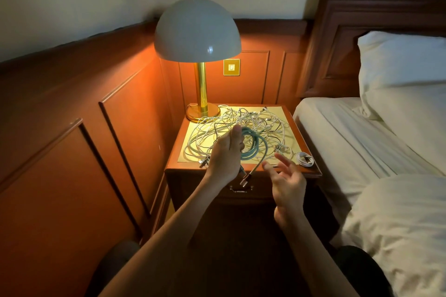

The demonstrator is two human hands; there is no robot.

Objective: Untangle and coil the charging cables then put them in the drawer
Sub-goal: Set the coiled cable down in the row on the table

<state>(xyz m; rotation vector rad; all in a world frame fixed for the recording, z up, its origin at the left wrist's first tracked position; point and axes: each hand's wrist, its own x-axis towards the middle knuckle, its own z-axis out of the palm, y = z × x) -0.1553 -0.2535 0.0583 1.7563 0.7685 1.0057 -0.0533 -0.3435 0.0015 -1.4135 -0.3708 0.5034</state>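
Over the near edge of the nightstand [311,172]: teal cable [260,143] bunched in loops, tail hanging loose

The left hand [225,154] has its fingers curled round the loops, held above the tangle [241,117] of white and dark cables (it covers most of the top). The tail runs down toward the near side, with the plug end [245,181] dangling just left of the right hand [287,176]. That hand is open, fingers spread, holding nothing, so I'd say it's closest to grab the tail. The drawer [260,191] sits shut directly below.

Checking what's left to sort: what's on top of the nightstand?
A lamp, a tangled heap of cables and a coiled white cable at front right. Anything under the heap is covered.
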